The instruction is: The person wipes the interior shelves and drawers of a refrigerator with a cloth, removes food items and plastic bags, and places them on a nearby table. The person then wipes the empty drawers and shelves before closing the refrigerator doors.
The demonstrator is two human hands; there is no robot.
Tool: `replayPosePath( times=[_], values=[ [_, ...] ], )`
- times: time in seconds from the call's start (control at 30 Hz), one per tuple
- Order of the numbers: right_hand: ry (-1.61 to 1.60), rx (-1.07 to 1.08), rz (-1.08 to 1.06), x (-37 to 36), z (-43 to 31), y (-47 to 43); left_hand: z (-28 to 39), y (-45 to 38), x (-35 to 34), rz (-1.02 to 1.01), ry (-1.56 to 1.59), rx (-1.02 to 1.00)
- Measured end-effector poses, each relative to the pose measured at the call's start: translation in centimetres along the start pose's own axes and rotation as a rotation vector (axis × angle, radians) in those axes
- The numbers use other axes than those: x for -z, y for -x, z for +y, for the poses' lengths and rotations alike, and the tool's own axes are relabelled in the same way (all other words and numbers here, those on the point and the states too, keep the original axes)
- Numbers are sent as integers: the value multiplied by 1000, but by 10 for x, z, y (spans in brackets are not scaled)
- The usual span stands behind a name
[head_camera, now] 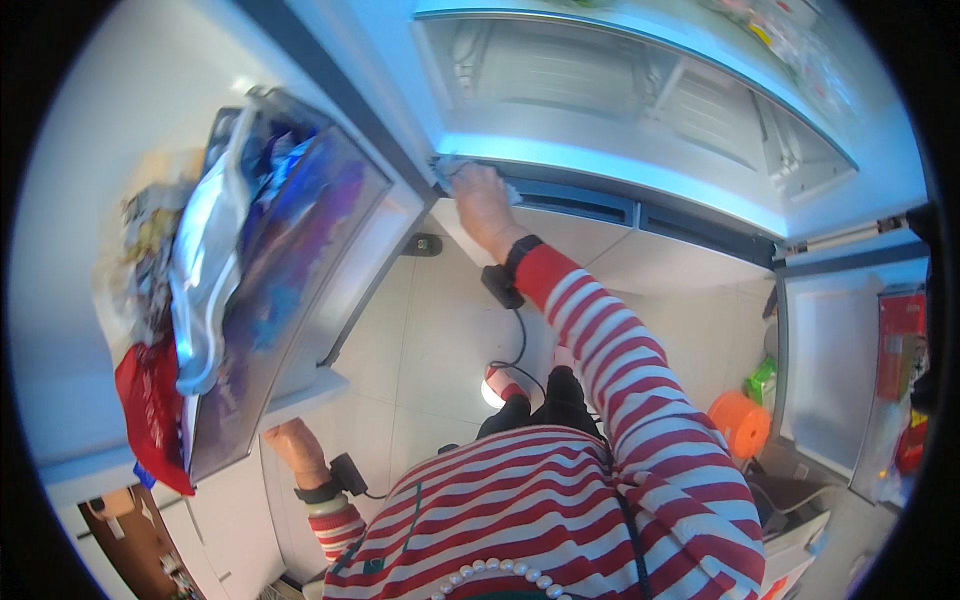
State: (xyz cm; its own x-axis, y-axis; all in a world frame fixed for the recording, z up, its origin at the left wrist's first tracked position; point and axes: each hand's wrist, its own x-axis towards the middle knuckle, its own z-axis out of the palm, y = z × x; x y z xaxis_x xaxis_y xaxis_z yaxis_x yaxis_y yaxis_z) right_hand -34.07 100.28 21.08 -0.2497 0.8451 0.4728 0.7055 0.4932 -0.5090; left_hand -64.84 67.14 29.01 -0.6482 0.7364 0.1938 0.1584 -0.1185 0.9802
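Note:
My right hand (484,199) presses a pale blue cloth (452,166) into the left front corner of an open refrigerator's lower edge. Bits of the cloth stick out on both sides of the fingers. Just right of it runs a dark strip with recessed slots (577,201). My left hand (296,448) is down by the near end of the open left refrigerator door (337,277). Its fingers reach the door's edge, and whether they grip it is hard to see. Black bands with small boxes circle both wrists.
Bagged food and a red packet (154,420) fill the left door's shelf. A glass shelf (637,37) spans the refrigerator above its bottom compartment. The right door (832,367) stands open too, holding packages. An orange round object (739,424) is at the right. A cable (521,337) hangs from the right wrist box.

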Motion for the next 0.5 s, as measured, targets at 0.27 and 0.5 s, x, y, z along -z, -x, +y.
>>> replayPosePath(
  times=[0.27,0.5],
  values=[
    [296,-83,-121,51,43,39,-7,-6,11,-63,-121,-6],
    [623,-366,-1,150,140,125,-8,-14,7,-22,-129,-27]
  ],
)
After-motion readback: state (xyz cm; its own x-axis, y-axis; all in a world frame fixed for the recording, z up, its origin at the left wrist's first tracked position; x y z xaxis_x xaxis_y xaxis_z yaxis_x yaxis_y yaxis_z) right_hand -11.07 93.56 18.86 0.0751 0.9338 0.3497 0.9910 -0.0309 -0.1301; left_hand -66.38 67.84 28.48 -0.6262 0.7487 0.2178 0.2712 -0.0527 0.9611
